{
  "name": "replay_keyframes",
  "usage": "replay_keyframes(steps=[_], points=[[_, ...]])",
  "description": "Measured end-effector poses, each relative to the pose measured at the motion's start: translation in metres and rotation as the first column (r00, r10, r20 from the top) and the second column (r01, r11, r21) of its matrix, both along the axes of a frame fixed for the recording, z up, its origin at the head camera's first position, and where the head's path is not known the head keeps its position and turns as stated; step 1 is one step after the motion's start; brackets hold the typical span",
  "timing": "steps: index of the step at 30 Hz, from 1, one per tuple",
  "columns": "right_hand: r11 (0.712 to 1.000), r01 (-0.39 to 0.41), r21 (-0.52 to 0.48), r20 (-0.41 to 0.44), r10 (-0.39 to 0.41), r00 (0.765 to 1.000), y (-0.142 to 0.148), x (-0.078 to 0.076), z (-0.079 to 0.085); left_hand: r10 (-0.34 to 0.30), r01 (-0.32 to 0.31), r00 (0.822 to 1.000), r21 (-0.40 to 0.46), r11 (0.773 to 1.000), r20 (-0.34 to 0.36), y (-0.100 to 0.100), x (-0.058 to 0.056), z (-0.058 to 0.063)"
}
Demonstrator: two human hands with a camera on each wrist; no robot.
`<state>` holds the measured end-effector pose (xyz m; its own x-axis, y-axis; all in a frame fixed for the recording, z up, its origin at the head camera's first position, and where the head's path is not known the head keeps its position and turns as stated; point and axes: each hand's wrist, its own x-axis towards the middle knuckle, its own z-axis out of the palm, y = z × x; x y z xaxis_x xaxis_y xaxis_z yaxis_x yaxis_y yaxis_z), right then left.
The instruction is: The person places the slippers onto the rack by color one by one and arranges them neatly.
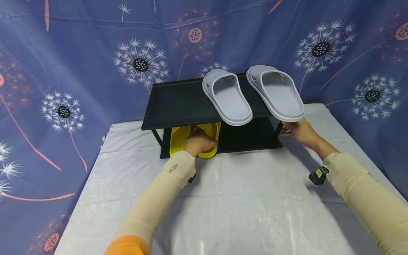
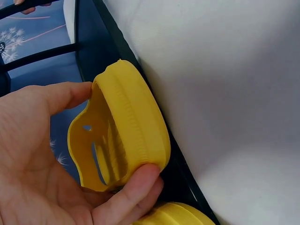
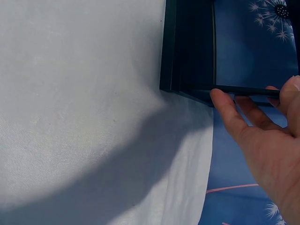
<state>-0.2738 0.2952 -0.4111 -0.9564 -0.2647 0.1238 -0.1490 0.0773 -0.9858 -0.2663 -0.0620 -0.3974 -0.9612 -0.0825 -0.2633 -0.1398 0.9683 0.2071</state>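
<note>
A black two-tier shoe rack (image 1: 181,102) stands at the back of the table. On its lower shelf (image 1: 248,140) sits a pair of yellow slippers (image 1: 178,140), partly hidden by the upper shelf and my left hand (image 1: 199,140). In the left wrist view, that hand's thumb and fingers grip one yellow slipper (image 2: 140,117) from both sides; part of the other yellow slipper (image 2: 176,216) shows below it. My right hand (image 1: 301,132) holds the rack's right-side post (image 3: 248,90) between thumb and fingers, beneath a grey slipper.
Two grey slippers, a left one (image 1: 234,106) and a right one (image 1: 283,95), lie on the upper shelf, their ends overhanging its front edge. A light cloth (image 1: 242,205) covers the table. Behind hangs a blue curtain (image 1: 95,42) with dandelion prints.
</note>
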Motion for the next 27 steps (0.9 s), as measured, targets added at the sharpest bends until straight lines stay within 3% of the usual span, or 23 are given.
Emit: replay_keyframes(steps=[12, 17, 27], points=[[0.999, 0.001, 0.044, -0.012, -0.001, 1.000, -0.001, 0.001, 0.002, 0.014, -0.013, 1.000, -0.057, 0.998, 0.016, 0.002, 0.004, 0.007], [1.000, 0.001, 0.005, -0.002, -0.001, 1.000, -0.001, 0.002, 0.003, 0.031, -0.031, 1.000, -0.071, 0.997, -0.001, 0.001, 0.008, 0.014], [0.999, 0.008, -0.035, 0.015, -0.008, 1.000, -0.001, 0.003, 0.003, -0.040, 0.039, 0.999, -0.065, 0.997, -0.013, -0.009, 0.019, 0.024]])
